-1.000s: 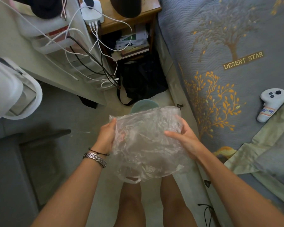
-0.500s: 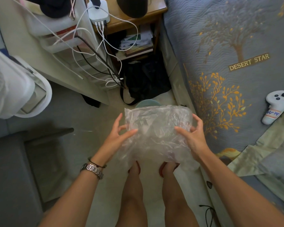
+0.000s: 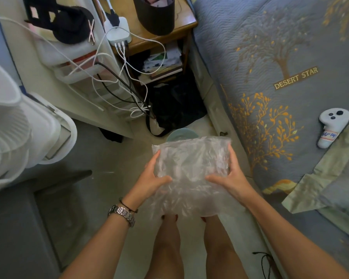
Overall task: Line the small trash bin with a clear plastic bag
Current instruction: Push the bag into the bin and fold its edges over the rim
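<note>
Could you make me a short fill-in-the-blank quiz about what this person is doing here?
1. Both hands hold a crumpled clear plastic ____.
2. A silver metal wristwatch sits on the ____ wrist.
3. The white game controller lies on the grey quilted ____.
4. The words on the quilt read DESERT ____.

Missing words: bag; left; bed; STAR

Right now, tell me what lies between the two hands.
In the head view, the crumpled clear plastic bag spans the gap between the left hand and the right hand; both press its sides.
</note>
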{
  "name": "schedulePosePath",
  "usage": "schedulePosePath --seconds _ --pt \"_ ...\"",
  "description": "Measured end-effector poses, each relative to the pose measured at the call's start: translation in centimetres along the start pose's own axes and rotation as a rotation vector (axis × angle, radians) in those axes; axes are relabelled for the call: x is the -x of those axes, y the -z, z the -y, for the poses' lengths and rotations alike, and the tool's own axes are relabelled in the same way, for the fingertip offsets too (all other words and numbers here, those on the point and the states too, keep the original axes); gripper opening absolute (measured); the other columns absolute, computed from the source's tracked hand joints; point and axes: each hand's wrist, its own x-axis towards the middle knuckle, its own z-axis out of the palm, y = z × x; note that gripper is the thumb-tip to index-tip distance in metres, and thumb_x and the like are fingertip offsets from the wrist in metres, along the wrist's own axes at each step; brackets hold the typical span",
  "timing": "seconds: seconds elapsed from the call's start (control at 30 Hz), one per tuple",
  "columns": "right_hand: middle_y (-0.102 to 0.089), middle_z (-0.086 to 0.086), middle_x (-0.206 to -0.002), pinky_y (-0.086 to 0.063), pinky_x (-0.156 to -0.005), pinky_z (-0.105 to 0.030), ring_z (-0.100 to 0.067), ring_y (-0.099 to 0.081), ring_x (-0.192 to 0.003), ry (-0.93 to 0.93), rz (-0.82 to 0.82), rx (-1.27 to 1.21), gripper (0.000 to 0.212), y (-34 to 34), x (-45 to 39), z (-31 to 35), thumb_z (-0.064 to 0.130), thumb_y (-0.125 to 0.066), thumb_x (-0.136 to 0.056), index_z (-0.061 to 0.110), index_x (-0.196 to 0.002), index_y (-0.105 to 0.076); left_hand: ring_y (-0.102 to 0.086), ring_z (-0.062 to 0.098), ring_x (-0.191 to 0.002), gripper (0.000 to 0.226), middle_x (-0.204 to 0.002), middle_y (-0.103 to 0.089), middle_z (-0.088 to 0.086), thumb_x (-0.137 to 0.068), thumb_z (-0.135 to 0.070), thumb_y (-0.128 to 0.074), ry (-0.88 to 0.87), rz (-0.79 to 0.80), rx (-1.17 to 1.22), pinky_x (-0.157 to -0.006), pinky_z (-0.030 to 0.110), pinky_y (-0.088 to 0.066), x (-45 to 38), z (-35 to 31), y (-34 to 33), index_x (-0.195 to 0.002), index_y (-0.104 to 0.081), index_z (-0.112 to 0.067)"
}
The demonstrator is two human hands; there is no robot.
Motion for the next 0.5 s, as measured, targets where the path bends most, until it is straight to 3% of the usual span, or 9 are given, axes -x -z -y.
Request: schedulePosePath --seconds 0.07,0.23,0.37,0.43,0.5 --pt "-0.031 0.010 -0.144 -0.045 -0.081 -0.003 0.014 -0.044 -0.118 0.005 0.019 0.015 0.115 -0.2 -0.2 0.1 -0.010 -0.074 -0.070 0.028 -0.150 -0.001 -0.050 0.024 -0.125 0.099 -0.154 -0.023 0.001 -0.071 -0.020 -0.075 -0.006 0.011 -0.052 -0.090 0.039 -0.056 -0.6 -0.1 0.0 -0.147 -0.017 -0.042" --pt "-0.025 0.013 -0.139 -0.043 -0.073 0.001 0.034 -0.042 -0.099 -0.027 0.071 0.015 0.113 0.3 -1.5 -0.5 -0.020 -0.065 -0.072 0.023 -0.150 0.004 -0.028 0.014 -0.134 0.095 -0.156 -0.009 -0.004 -0.079 -0.002 -0.068 -0.036 -0.002 -0.190 -0.068 0.006 -0.048 -1.9 -0.7 -1.0 -0.150 -0.012 -0.033" --pt "-0.029 0.029 -0.125 -0.043 -0.071 0.002 0.037 -0.044 -0.092 -0.037 0.157 0.025 0.100 1.3 -3.1 -0.9 -0.017 -0.061 -0.079 0.019 -0.150 0.001 -0.021 0.013 -0.139 0.094 -0.159 -0.003 -0.005 -0.081 -0.001 -0.065 -0.023 -0.010 -0.208 -0.060 -0.002 -0.044 -3.3 -0.5 -2.5 -0.151 -0.012 -0.033" --pt "-0.032 0.026 -0.129 -0.045 -0.072 -0.001 0.035 -0.046 -0.093 -0.053 0.186 0.024 0.091 1.7 -4.2 -1.3 -0.006 -0.060 -0.085 0.022 -0.150 -0.004 -0.021 0.004 -0.131 0.091 -0.160 -0.003 -0.004 -0.083 0.000 -0.063 -0.012 -0.032 -0.183 -0.060 -0.005 -0.041 -4.0 -0.5 -3.8 -0.151 -0.012 -0.031" --pt "-0.029 0.016 -0.142 -0.044 -0.077 -0.001 0.032 -0.044 -0.101 -0.080 0.191 0.020 0.079 2.0 -5.0 -1.7 0.007 -0.058 -0.090 0.025 -0.150 -0.011 -0.019 0.001 -0.129 0.087 -0.160 -0.005 -0.004 -0.085 -0.004 -0.062 -0.004 -0.054 -0.150 -0.077 -0.002 -0.040 -4.9 -0.4 -5.2 -0.152 -0.013 -0.029"
